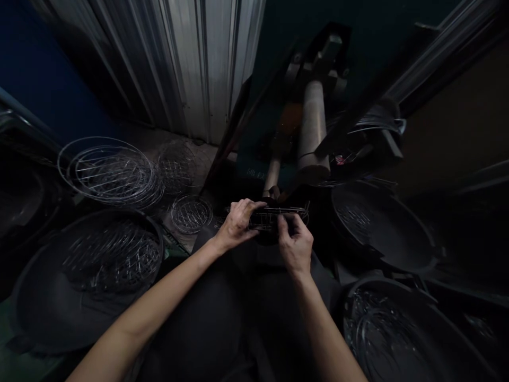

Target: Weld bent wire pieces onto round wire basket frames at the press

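dim machinery [314, 124] stands ahead while left hand [236, 222] clasps and right hand [297, 244] pinches a wire rack [267, 216].

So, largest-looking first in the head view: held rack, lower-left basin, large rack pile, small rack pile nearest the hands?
1. Lower-left basin
2. Large rack pile
Unsure: small rack pile versus held rack, partly covered.

Metal column [313, 122] ahead, likely obstacle
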Available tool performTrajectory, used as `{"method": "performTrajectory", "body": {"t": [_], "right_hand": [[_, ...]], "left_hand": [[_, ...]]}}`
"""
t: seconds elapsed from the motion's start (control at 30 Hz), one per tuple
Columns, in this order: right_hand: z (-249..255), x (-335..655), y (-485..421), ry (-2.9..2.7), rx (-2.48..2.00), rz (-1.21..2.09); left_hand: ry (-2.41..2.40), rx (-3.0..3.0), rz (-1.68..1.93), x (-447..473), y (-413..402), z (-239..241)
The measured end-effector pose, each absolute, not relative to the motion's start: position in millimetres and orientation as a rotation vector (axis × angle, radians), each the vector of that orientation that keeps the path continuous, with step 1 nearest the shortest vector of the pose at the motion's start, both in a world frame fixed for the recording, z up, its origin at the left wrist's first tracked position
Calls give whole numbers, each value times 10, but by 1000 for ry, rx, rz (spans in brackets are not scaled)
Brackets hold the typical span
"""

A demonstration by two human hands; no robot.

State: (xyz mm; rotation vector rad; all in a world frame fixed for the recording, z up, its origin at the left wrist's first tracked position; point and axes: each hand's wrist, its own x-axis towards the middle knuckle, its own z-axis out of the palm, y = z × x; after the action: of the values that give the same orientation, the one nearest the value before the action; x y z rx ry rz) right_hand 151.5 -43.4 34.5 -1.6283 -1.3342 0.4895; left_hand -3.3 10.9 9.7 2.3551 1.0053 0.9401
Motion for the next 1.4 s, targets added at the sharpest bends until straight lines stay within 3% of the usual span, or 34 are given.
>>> {"method": "performTrajectory", "body": {"t": [0.77, 1.0, 1.17, 1.23, 1.4], "right_hand": [[229, 1512, -231, -1352, -1575, 337], [460, 1701, -561, -1313, -1605, 486], [36, 2919, -1454, -932, -2270, 152], [-273, 3400, -1771, -864, -2739, 254], [-862, 3699, -2067, -906, -2867, 477]], "left_hand": [[1034, 2557, 930, -20, 414, 19], [1009, 2493, 982, -86, 366, 33], [1014, 2363, 777, -97, -133, 82], [1020, 2319, 630, 12, -346, 106], [857, 2413, 301, 272, -613, 119]]}}
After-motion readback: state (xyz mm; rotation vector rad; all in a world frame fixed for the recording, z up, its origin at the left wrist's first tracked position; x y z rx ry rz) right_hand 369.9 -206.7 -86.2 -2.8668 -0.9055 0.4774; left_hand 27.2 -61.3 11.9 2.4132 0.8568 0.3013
